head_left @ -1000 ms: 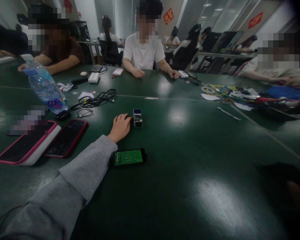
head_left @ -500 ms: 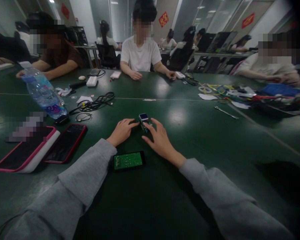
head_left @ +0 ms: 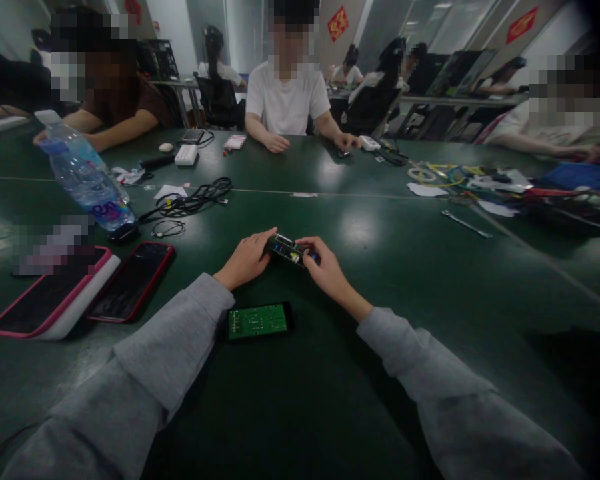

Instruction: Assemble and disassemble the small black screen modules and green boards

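Observation:
Between my two hands is a small circuit board (head_left: 287,251) with a little screen, tilted so that its edge and yellow and blue parts face me. My left hand (head_left: 249,259) grips its left end. My right hand (head_left: 325,267) pinches its right end between thumb and fingers. Part of the board is hidden by the fingers. Nearer to me on the table lies a phone (head_left: 260,321) whose screen shows a green circuit board.
Two red-edged phones (head_left: 133,281) and leaning plastic bottles (head_left: 93,190) stand at the left, near coiled black cables (head_left: 195,200). A wrench (head_left: 466,225) and a heap of wires (head_left: 485,180) lie at the right. Several people sit around the green table (head_left: 360,400).
The circuit board has been turned, from its screen facing up to its edge facing me. Both hands have closed on its ends. The view has shifted slightly.

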Tool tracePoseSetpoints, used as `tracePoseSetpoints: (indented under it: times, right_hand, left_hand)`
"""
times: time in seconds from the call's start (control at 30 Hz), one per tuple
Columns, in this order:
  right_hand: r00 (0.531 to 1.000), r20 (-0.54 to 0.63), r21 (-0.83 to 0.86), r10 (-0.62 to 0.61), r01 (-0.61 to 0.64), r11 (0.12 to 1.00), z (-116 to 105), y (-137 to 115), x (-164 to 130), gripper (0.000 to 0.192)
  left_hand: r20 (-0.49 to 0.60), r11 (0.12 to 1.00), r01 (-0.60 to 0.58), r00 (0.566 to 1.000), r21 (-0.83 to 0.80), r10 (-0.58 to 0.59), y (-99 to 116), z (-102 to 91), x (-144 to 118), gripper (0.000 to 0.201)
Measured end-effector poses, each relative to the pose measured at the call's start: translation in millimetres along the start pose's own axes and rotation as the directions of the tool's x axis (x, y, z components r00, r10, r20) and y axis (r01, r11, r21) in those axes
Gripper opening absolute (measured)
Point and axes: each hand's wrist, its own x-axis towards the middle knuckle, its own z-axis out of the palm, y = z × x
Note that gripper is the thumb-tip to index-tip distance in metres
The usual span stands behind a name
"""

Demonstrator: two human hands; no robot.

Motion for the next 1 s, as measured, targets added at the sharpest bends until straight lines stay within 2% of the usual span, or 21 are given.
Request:
tracePoseSetpoints:
  times: [0.13,0.33,0.47,0.7,0.87,1.0]
  right_hand:
    - [0.996,0.003,0.092,0.092,-0.092,0.992,0,7,3,0.028]
    - [0.991,0.01,0.161,0.137,-0.136,0.977,0,12,4,0.027]
    - [0.988,0.02,0.202,0.155,-0.156,0.967,0,16,5,0.027]
    - [0.98,0.068,0.217,0.188,-0.198,0.956,-1,17,7,0.028]
    - [0.992,0.044,0.149,0.117,-0.123,0.981,-3,13,3,0.027]
    - [0.998,0.038,-0.125,-0.053,0.058,0.99,-3,4,-1,0.04]
  left_hand:
    - [0.016,0.996,-0.05,0.999,-0.08,0.051,0,-2.8,1,0.059]
    - [-0.009,0.967,-0.054,0.999,-0.248,0.054,-6,-3.9,2,0.053]
    - [0.025,0.921,-0.037,0.998,-0.388,0.051,-12,-4.1,3,0.051]
    - [0.098,0.904,0.0,0.994,-0.428,0.046,-16,-4.7,5,0.049]
    - [0.108,0.903,0.063,0.994,-0.426,-0.018,-17,-4.4,5,0.047]
    - [0.092,0.87,0.131,0.991,-0.475,-0.098,-15,-3.9,6,0.047]
